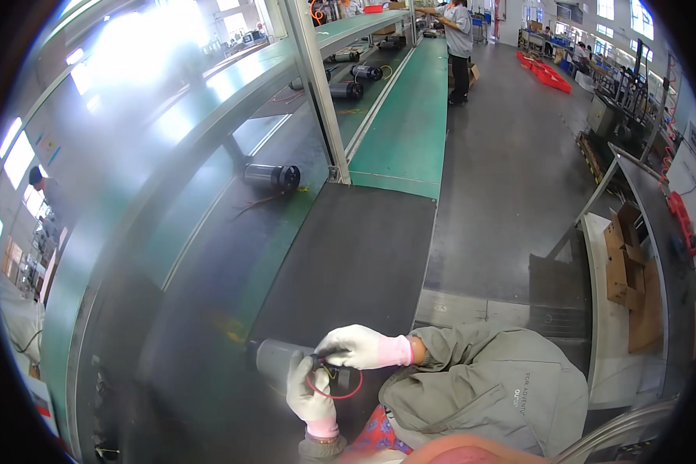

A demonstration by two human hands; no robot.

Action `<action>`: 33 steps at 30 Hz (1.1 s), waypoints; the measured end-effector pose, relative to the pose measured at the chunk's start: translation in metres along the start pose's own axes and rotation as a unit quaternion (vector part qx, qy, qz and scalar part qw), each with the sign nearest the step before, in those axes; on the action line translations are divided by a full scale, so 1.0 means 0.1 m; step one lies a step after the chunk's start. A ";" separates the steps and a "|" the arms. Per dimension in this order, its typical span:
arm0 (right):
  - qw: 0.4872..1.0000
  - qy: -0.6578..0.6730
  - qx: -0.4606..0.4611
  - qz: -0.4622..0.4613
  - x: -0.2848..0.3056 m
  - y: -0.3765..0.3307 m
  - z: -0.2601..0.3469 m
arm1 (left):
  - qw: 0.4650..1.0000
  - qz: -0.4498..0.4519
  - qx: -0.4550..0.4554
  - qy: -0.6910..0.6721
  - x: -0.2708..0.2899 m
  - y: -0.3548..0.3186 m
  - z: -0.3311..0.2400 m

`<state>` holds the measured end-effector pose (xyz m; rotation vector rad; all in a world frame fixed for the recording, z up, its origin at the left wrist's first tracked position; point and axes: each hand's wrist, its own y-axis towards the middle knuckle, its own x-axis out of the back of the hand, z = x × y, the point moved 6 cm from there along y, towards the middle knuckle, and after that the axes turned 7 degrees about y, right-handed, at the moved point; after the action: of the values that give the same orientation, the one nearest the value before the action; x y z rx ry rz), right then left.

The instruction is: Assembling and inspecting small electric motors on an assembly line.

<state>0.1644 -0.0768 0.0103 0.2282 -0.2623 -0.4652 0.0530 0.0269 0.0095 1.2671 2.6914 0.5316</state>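
Observation:
A grey cylindrical electric motor (278, 359) lies on the dark work surface right in front of me, with its dark wired end toward my hands. Both hands wear white gloves with pink cuffs, and their fingertips meet at that end. My left hand (309, 398) comes up from below, closed at the wires, fingers against the motor's end. From the right my right hand (357, 348) pinches a small dark piece there, too covered to name. A red wire (348, 397) loops out below the fingers, and a short yellow-green wire (330, 373) shows between the hands.
Another motor (272, 177) lies farther up the line behind a metal post (317, 93), and several more stand beyond. A green bench strip (402, 116) runs ahead. On the right are a rack (595, 309) with cardboard boxes (625, 263) and red bins (545, 73). A person (458, 46) stands far ahead.

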 end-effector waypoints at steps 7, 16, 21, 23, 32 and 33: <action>0.986 0.147 -0.013 -0.078 0.07 0.09 -0.09 | 0.964 0.030 -0.137 0.226 -0.04 0.06 -0.16; 0.950 0.283 0.094 0.092 0.34 0.60 0.86 | 0.900 0.096 -0.232 0.355 -0.12 0.11 -0.34; 0.769 0.567 0.220 0.199 0.44 0.40 1.46 | 0.865 0.187 -0.249 0.394 -0.28 0.07 -0.46; 0.844 0.476 0.243 0.056 0.59 0.52 1.01 | 0.865 0.174 -0.251 0.398 -0.28 0.02 -0.45; 0.901 0.388 -0.114 0.155 -0.42 0.19 -0.40 | 0.826 0.096 -0.303 0.465 -0.24 -0.21 -0.18; 0.895 0.396 -0.124 0.163 -0.47 0.26 -0.35 | 0.815 0.081 -0.290 0.494 -0.18 -0.21 -0.17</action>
<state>0.1451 -0.0272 -0.0247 0.1041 0.5550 -0.0415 0.0452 -0.0032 0.0168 1.1996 2.5948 2.3754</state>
